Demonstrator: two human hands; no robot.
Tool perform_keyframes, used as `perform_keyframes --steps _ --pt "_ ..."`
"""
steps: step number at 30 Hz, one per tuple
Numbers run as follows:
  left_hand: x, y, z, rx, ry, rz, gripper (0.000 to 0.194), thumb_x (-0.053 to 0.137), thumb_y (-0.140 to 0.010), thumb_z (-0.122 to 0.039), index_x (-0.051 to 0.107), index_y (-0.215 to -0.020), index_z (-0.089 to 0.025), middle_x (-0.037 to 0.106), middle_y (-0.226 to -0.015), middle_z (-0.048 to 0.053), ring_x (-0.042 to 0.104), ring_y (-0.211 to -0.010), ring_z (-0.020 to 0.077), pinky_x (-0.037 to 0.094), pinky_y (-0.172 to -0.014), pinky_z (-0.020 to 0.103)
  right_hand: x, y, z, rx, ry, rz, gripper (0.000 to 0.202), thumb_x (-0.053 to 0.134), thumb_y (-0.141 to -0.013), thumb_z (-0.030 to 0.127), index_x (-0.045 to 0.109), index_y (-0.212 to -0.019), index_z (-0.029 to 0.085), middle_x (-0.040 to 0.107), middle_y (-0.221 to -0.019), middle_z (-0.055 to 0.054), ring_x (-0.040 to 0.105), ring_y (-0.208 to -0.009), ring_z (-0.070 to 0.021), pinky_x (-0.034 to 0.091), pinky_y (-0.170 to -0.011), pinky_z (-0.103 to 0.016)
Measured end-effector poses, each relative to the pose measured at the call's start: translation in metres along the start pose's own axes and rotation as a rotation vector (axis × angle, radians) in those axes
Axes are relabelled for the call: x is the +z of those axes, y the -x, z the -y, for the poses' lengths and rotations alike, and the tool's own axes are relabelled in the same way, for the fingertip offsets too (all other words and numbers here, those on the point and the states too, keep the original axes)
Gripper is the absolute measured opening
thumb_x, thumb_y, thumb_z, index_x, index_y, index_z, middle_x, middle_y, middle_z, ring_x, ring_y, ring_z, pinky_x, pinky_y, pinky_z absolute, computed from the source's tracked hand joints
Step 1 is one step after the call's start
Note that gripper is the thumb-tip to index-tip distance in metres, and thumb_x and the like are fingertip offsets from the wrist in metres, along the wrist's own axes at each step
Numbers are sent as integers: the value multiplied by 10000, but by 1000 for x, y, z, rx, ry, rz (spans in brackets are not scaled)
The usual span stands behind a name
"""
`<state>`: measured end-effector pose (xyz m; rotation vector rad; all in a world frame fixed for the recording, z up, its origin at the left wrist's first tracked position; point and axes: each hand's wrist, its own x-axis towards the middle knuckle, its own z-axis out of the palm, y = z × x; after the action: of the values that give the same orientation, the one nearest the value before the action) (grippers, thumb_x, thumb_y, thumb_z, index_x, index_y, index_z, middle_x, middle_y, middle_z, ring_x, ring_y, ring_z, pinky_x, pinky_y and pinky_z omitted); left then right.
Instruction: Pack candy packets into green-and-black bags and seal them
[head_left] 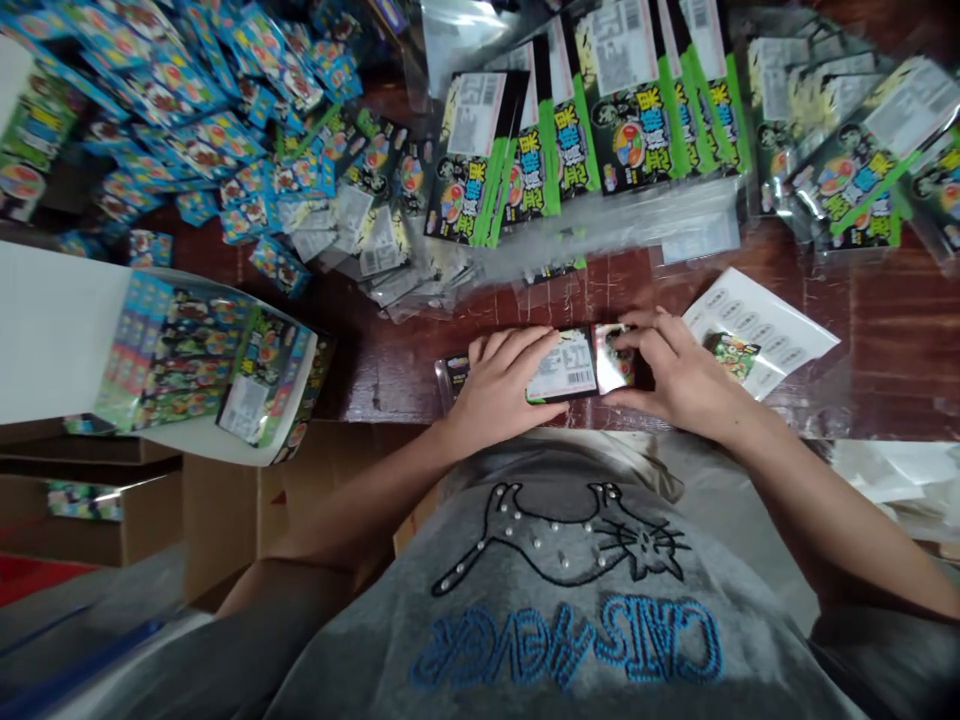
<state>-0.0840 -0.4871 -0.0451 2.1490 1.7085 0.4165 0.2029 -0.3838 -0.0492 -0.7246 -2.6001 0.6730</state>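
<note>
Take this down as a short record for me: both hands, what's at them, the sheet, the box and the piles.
Left hand: over a white-labelled pack
Right hand: fingers at a small red-edged packet
Sheet: white, beside the right hand
Box: open, packs inside
Upper left: heap of blue packets
Top middle: black-and-green pouches

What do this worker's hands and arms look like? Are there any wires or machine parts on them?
No cables or machinery show: the left grip and right grip are plain human hands without gloves, and no watch or bracelet is visible. The short grey sleeves belong to a grey shirt with a black cat outline and blue lettering.
</note>
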Motion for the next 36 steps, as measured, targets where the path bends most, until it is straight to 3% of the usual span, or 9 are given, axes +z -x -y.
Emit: perform_keyframes --steps 8,11,13,16,19,23,28,33,36 --pt "3 -7 -3 136 -42 -19 880 899 -849 -436 513 -1611 -222 636 -1560 144 561 -1372 382 367 -1147 516 0 -3 23 5 -108 93 567 609 -1077 352 514 -1606 171 505 -1669 -226 534 -1551 -362 483 -1284 -615" --pt "2 -8 -6 101 -18 -58 872 877 -874 -428 483 -1629 -239 615 -1560 151 561 -1362 379 399 -1138 519 -21 9 18 66 -142 85 808 622 -1073 442 250 -1757 230 310 -1806 -202 392 -1660 -335 461 -1308 -579" --pt "-1 -10 -5 71 -3 -70 875 882 -868 -413 479 -1629 -255 608 -1544 149 568 -1341 381 418 -1140 533 -44 31 6 153 -6 41 962 692 -1013 560 184 -1776 266 257 -1827 -199 331 -1678 -396 394 -1320 -673" --pt "-4 -15 -5 82 23 -75 912 899 -847 -398 462 -1636 -261 599 -1497 151 575 -1330 381 446 -1154 543 -73 68 -16 281 304 92 1031 763 -928 639 301 -1739 202 483 -1680 -260 452 -1552 -529 236 -1267 -876" --pt "-4 -23 -11 151 45 -74 999 898 -844 -412 382 -1681 -241 570 -1485 162 572 -1363 378 465 -1171 532 -83 82 -23 294 384 155 873 738 -950 571 426 -1655 160 668 -1443 -243 610 -1369 -495 218 -1252 -891" --pt "-3 -32 -23 274 24 -38 1047 879 -867 -438 305 -1711 -203 562 -1494 182 580 -1380 381 477 -1167 520 -81 52 -7 132 260 27 774 694 -982 490 408 -1648 218 638 -1450 -204 644 -1351 -400 284 -1322 -759" --pt "-7 -35 -28 354 -41 -97 1010 853 -903 -475 314 -1701 -171 596 -1470 195 620 -1331 369 494 -1119 493 -71 10 4 -85 209 112 747 647 -995 434 411 -1662 195 623 -1461 -186 600 -1411 -408 322 -1308 -780" --pt "-9 -39 -36 262 -34 -112 1008 896 -853 -392 360 -1678 -172 597 -1503 205 620 -1346 401 490 -1148 542 -74 -2 6 -129 96 141 797 633 -1019 308 310 -1742 211 580 -1588 -176 555 -1512 -402 368 -1316 -744" --pt "-6 -49 -42 90 180 -112 1100 954 -797 -428 340 -1680 -192 561 -1579 206 570 -1444 423 475 -1221 578 -76 -8 11 -64 -51 74 893 626 -1028 310 162 -1790 268 360 -1792 -151 391 -1650 -402 369 -1349 -668"
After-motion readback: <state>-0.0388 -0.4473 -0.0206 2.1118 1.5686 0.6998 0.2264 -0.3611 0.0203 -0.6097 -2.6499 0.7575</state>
